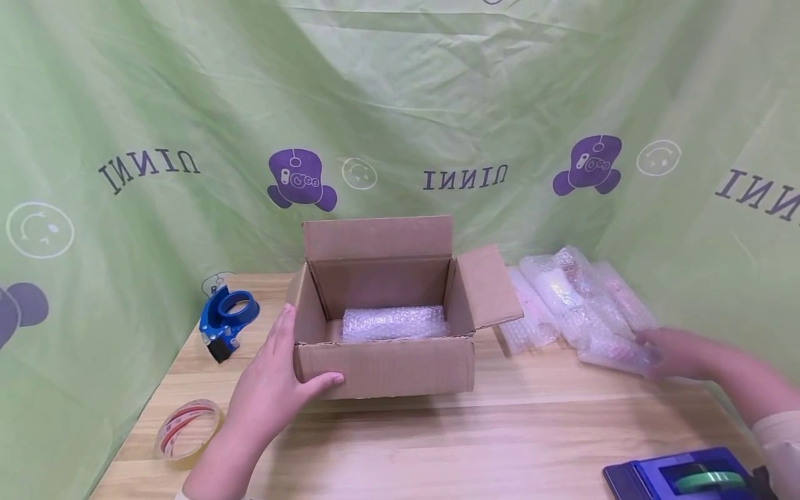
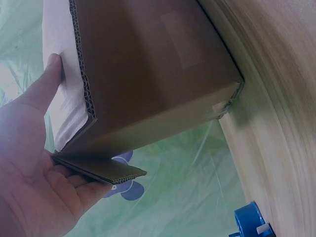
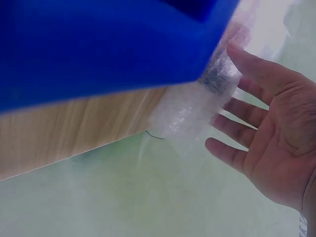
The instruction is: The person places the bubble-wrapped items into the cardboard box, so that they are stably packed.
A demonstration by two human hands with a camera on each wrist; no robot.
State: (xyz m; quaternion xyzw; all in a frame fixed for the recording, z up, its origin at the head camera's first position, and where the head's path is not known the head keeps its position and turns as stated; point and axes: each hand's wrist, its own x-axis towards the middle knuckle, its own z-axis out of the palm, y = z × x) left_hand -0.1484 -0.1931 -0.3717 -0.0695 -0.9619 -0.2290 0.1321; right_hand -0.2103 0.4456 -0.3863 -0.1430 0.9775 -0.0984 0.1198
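A cardboard box stands on the table with its back and right flaps spread outward. Inside it lies a bubble-wrapped bundle, whose contents cannot be made out. My left hand grips the box's front left corner, thumb against the front flap and fingers behind the side flap. Over at the right, my right hand is at the near end of several bubble-wrapped packs. Its fingers are spread and loosely bent in the right wrist view, with no pack held between them.
A blue tape dispenser sits left of the box, with a roll of clear tape nearer the front. At the front right is a dark blue case with a green ring on it. A green curtain hangs behind the table.
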